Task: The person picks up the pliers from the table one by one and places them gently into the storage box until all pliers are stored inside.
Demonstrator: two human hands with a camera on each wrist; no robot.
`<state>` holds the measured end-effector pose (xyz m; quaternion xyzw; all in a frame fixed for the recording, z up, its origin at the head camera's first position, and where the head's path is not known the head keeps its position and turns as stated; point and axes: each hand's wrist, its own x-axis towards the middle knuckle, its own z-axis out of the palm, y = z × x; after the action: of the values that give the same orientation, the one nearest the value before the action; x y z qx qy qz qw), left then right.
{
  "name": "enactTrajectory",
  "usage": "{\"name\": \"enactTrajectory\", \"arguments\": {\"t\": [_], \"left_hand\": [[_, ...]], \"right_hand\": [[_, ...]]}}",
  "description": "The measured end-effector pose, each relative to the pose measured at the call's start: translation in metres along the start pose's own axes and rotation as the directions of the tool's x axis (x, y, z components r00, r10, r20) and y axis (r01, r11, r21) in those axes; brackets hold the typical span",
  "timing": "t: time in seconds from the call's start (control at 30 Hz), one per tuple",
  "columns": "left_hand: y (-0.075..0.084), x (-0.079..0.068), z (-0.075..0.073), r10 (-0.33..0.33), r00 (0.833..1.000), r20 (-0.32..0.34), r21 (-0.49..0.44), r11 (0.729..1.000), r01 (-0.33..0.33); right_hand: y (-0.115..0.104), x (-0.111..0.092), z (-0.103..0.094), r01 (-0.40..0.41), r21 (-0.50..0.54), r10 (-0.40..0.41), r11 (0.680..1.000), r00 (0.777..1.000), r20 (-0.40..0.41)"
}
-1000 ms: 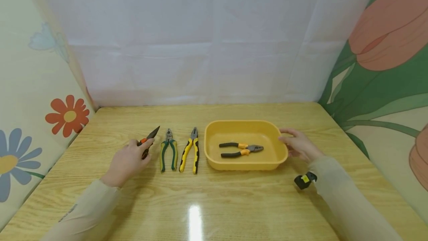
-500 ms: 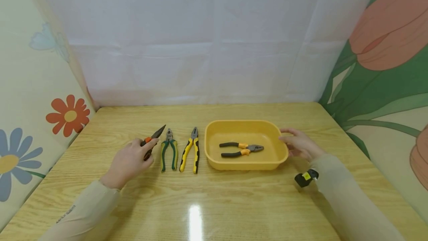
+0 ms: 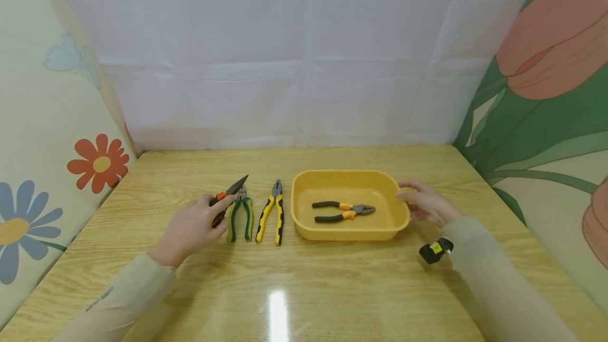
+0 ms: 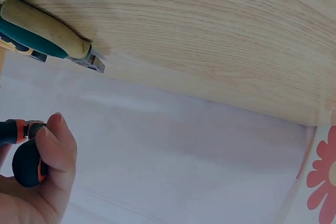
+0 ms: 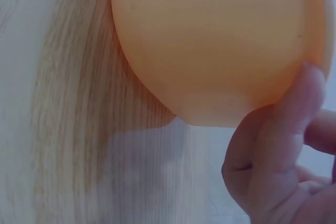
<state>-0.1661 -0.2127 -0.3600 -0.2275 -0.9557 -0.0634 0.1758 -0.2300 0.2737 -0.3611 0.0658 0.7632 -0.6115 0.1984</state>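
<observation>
a yellow plastic tray (image 3: 350, 231) holds black-and-orange handled pliers (image 3: 343, 212); beside it lie yellow-and-black handled pliers (image 3: 271, 215) and green-and-yellow handled pliers (image 3: 241, 218) on a light wood-grain table (image 3: 304, 289).

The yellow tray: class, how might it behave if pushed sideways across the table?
The yellow tray looks like thin plastic, so probably light and apt to slide on the glossy table. The pliers inside may shift. Its low, wide shape makes tipping unlikely.

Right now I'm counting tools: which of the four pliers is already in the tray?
The orange-and-black pliers, lying inside the yellow tray. The other three are left of it.
</observation>
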Motion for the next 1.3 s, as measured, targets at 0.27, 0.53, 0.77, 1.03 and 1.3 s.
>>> {"name": "enactTrajectory", "arguments": {"t": [0.27, 0.53, 0.77, 1.03, 1.3], "left_hand": [[0.005, 0.005, 0.004, 0.053, 0.998, -0.015, 0.01, 0.999, -0.053], [0.011, 0.01, 0.003, 0.049, 0.999, 0.014, -0.028, 0.998, -0.048], [0.012, 0.011, 0.006, 0.096, 0.995, -0.008, -0.002, 0.995, -0.096], [0.018, 0.016, 0.009, 0.143, 0.99, 0.011, 0.01, 0.99, -0.143], [0.027, 0.019, 0.01, 0.218, 0.976, -0.011, 0.027, 0.976, -0.217]], "right_hand": [[0.0, 0.001, 0.0, -0.003, 0.001, 0.003, 1.0, 1.0, -0.003], [-0.002, 0.0, 0.0, 0.0, 0.008, 0.0, 1.0, 1.0, 0.001], [-0.002, 0.0, 0.001, -0.002, -0.016, 0.001, 1.0, 1.0, -0.008], [-0.002, 0.0, 0.0, -0.003, -0.033, 0.003, 0.999, 1.0, -0.009], [-0.001, 0.0, 0.0, 0.009, -0.028, -0.009, 1.0, 1.0, 0.004]]}}
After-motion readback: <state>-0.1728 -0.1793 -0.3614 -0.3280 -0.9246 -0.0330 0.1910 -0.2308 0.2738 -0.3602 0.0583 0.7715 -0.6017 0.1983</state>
